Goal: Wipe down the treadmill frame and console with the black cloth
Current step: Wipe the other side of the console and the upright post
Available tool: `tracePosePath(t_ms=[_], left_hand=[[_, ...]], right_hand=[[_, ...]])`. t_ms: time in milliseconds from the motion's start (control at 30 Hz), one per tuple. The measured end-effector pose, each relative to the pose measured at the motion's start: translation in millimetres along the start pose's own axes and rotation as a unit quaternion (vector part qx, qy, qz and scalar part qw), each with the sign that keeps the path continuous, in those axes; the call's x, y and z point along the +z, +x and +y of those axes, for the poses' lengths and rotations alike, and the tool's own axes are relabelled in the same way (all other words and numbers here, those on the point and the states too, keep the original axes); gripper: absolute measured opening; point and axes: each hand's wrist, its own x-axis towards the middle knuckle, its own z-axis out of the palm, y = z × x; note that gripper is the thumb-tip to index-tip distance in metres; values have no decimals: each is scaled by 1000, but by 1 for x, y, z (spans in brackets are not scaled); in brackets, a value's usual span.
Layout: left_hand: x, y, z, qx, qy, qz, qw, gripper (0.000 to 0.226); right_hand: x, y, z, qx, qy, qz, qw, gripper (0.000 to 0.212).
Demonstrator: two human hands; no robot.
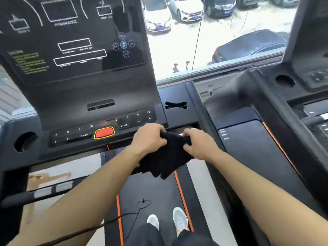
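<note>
The black cloth [166,157] hangs between both hands just in front of the treadmill console [85,89]. My left hand [148,137] grips its upper left edge with curled fingers. My right hand [198,143] pinches the upper right edge. The cloth's lower part droops over the belt [154,190]. The console's dark screen stands up at the upper left, with a button strip and a red stop button [104,132] below it. The frame's right side panel [179,105] lies just beyond the hands.
A red safety cord [108,147] hangs under the stop button. A black cable [131,213] trails over the belt near my grey shoes [180,219]. A second treadmill [266,135] stands close on the right. A window ahead shows parked cars. A round cup holder [24,141] sits at the left.
</note>
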Motion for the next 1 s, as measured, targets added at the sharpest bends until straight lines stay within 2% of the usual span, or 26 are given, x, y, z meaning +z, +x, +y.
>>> tracePosePath(t_ms=[100,167,233,300,367,467,533,633,700,833,900,1000], left_hand=[[-26,33,28,-36,-60,35,997,24],[-40,57,44,-77,-148,42,985,17],[-50,84,57,-83,-166,86,979,16],[-56,111,66,-94,-153,139,974,26],[-49,132,69,-106,-156,161,969,37],[-11,144,73,-115,-134,151,973,74],[24,149,73,-90,-132,125,979,86],[59,164,68,-86,-34,87,992,77],[65,182,62,-78,26,106,991,73],[56,238,55,-44,56,155,985,59],[46,267,50,-43,81,150,984,49],[30,292,48,-54,89,96,990,53]], right_hand=[[-51,20,22,33,53,97,993,16],[-80,47,30,43,44,108,992,19],[-97,76,34,45,38,101,993,19],[-103,105,39,53,45,95,993,26],[-100,125,45,54,60,96,992,42],[-73,132,60,63,69,122,988,70],[-41,131,68,97,96,97,986,76],[-6,140,68,163,83,93,979,70],[-8,161,64,193,55,121,972,68],[-26,223,68,205,34,118,971,55],[-31,259,76,194,58,95,975,54],[-42,288,92,169,91,12,981,70]])
